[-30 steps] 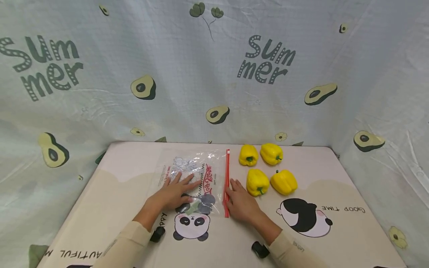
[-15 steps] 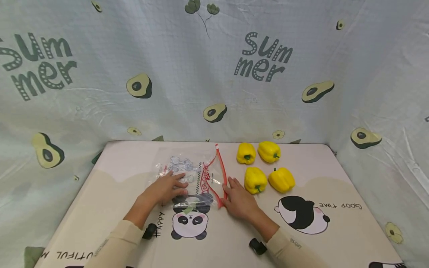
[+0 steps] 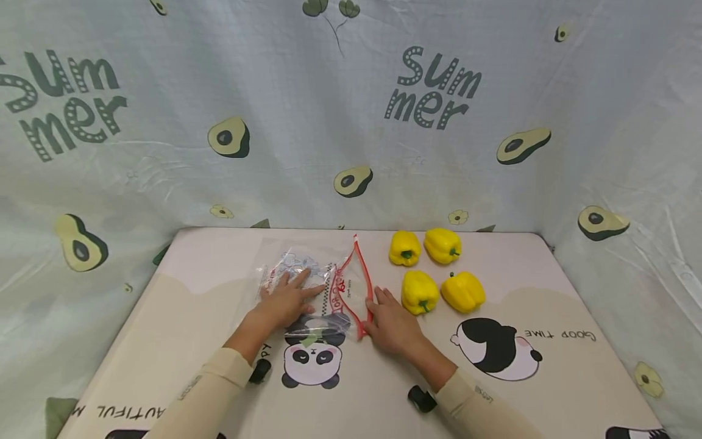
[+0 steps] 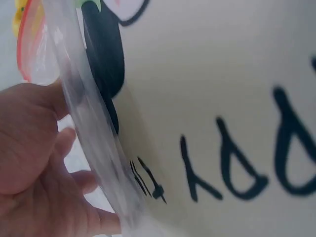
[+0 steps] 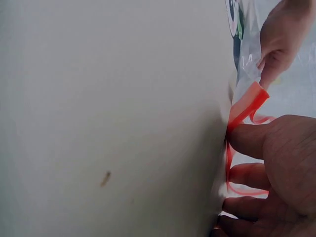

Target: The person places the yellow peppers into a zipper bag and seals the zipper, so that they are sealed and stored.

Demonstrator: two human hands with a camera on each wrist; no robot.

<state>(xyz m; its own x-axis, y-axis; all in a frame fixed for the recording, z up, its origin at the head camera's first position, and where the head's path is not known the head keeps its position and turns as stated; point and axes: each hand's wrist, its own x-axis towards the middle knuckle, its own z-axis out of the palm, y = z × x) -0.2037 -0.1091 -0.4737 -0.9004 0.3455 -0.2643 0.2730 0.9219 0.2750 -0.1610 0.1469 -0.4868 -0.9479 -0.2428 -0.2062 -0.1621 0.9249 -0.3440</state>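
A clear zip bag (image 3: 342, 259) with red print lies on the table, its red-edged mouth (image 3: 364, 271) facing right. The two red strips stand apart, leaving a gap between them. My left hand (image 3: 281, 306) rests flat on the bag's body, fingers spread. At the near end of the mouth, my right hand (image 3: 393, 326) touches the outer red strip with straight fingers. The right wrist view shows its thumb against the red edge (image 5: 249, 106). Close by that hand sits a yellow bell pepper (image 3: 420, 291), stem facing me.
Beyond it are more bell peppers: one at back left (image 3: 406, 248), one at back right (image 3: 443, 246) and one at front right (image 3: 463, 291). The table top (image 3: 493, 408) carries printed panda and dog drawings. A patterned curtain (image 3: 285, 164) hangs behind the table.
The bag's mouth has parted, its red strips now separated. My left hand drew back left, then spread forward again on the bag. The right hand stays at the edge; the peppers have not moved.
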